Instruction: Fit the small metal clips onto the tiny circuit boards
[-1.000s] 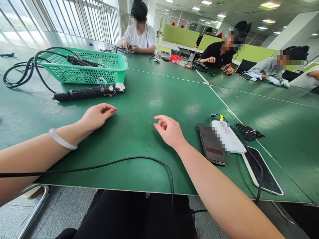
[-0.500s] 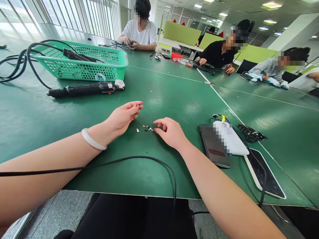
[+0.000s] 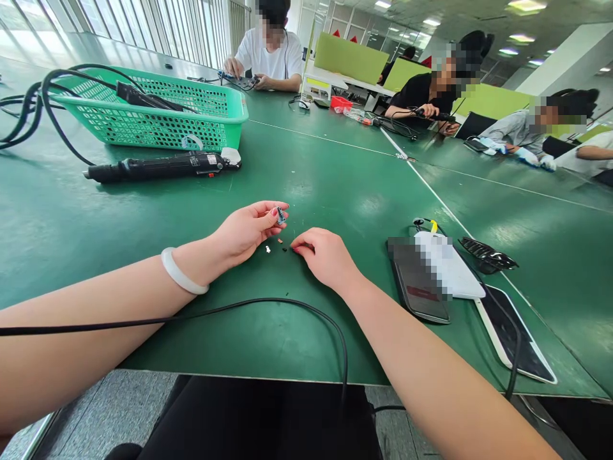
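My left hand [image 3: 249, 231], with a white bracelet on its wrist, is raised just above the table and pinches a small silver-and-dark metal part [image 3: 280, 216] between thumb and fingers. My right hand [image 3: 328, 255] rests low at the table top, its thumb and index finger pressed together; whatever lies between them is too small to make out. Between the hands are tiny loose pieces: a white-silver one [image 3: 267, 249], a reddish one [image 3: 280, 241] and a black one [image 3: 284, 249].
A black electric screwdriver [image 3: 158, 167] lies before a green basket [image 3: 167, 131] with cables. To the right are a dark phone [image 3: 416, 287], a white-edged tablet [image 3: 522, 338] and a black hair clip [image 3: 488, 254]. A black cable [image 3: 268, 300] crosses in front. Other people sit across the table.
The small metal part now shows in my left hand, and the silver-and-black piece by my right fingertips is gone from the table. My right thumb and index finger have closed together.
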Motion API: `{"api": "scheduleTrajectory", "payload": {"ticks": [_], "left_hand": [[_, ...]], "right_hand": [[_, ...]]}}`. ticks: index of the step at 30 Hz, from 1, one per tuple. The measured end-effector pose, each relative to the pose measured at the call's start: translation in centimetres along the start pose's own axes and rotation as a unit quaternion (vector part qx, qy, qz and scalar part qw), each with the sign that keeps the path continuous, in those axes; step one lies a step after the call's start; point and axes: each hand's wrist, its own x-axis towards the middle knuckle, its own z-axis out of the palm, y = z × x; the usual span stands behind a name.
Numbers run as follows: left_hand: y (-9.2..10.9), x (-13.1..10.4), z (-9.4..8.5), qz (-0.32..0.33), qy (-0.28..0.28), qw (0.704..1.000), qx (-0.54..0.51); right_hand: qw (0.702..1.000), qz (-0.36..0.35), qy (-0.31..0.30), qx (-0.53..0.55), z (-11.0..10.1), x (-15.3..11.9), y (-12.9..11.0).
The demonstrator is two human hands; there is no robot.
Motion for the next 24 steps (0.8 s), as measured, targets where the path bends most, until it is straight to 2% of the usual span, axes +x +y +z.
{"api": "scheduleTrajectory", "payload": {"ticks": [5,9,12,15,18,24], "left_hand": [[-0.1,0.0,0.0,-0.02,-0.006,1.0,0.014],[-0.2,0.0,-0.1,-0.022,-0.038,0.998,0.049],[-0.3,-0.3,0.0,-0.035,-0.064,0.994,0.082],[-0.3,-0.6,0.2,-0.036,-0.12,0.987,0.098],[-0.2,-0.8,0.4,-0.029,-0.171,0.98,0.096],[-0.1,-1.0,0.6,-0.039,-0.173,0.98,0.092]], "right_hand": [[0.989,0.08,0.047,0.114,-0.7,-0.2,0.6],[0.945,0.149,0.061,0.285,-1.1,-0.2,0.5],[0.905,0.145,0.069,0.393,-1.1,-0.3,0.1],[0.887,0.124,0.069,0.44,-0.9,-0.4,-0.4],[0.888,0.115,0.068,0.439,-0.7,-0.4,-0.8],[0.912,0.095,0.075,0.393,-0.9,-0.4,-0.9]]}}
